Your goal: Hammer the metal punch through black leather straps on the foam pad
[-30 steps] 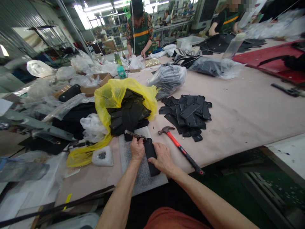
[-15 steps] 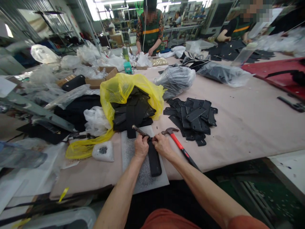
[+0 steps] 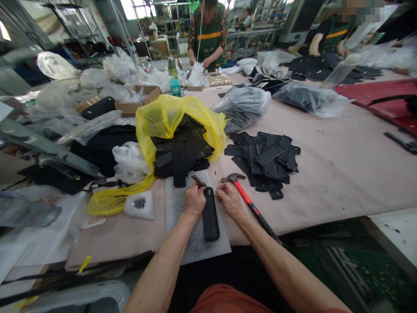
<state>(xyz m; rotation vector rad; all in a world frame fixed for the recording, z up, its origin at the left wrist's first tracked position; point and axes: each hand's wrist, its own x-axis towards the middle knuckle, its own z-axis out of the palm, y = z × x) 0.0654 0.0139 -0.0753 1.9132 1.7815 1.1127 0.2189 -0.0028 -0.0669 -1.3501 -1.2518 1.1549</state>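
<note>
- Compared with half a second ago, the right hand (image 3: 230, 199) has moved away toward 3 o'clock. At that time both hands meet at the far end of the black piece (image 3: 211, 217); now this end is uncovered, and a gap is between the right hand and the piece.
- The left hand (image 3: 194, 201) stays near the same place, with the small metal tool (image 3: 199, 179) in it, as before.
- The black piece is lying on the speckled board (image 3: 182, 239), toward its right side, at the near edge of the tabletop (image 3: 325, 174). Its long axis goes almost from 12 to 6 o'clock, and the far end leans slightly toward 11.
- The metal tool points out of the left hand between 10 and 11 o'clock, beside the far end of the piece.
- The left fingers are closed around the near part of this tool. If they also touch the piece, I cannot tell.
- The right fingers are bent inward, their tips close together, between the piece and the hammer (image 3: 250, 202); whether they pinch something small, I cannot tell.
- The hammer has its head beyond the right hand, and its handle runs toward 5 o'clock.
- Seen from the piece, a pile of black parts (image 3: 269, 158) is between 1 and 2 o'clock, and the yellow bag (image 3: 156, 117) is near 11.
</note>
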